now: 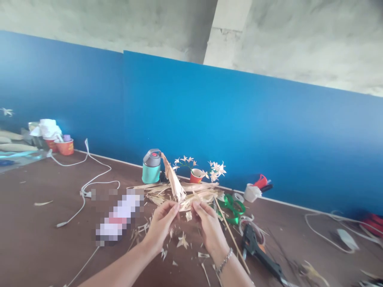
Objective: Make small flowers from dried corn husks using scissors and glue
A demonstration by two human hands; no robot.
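My left hand (pixel 165 223) pinches the lower end of a dried corn husk (pixel 173 179), which stands up from the fingertips with its narrow end leaning left. A short way to the right, my right hand (pixel 207 224) has thumb and forefinger pressed together. A pale sliver shows just above that pinch, but I cannot tell whether it is held or belongs to the husk pile (pixel 206 194) behind. Below, between the wrists, a small star-shaped husk flower (pixel 182 240) lies on the brown table (pixel 74 255) among scraps.
A teal flask (pixel 151 171) and a red cup (pixel 196 176) with white flowers stand behind. Green ribbon (pixel 235 209), a thin stick (pixel 231 235) and a black glue gun (pixel 260 251) lie right. A blurred-out phone-like object (pixel 121 217) and white cables (pixel 97 175) lie left.
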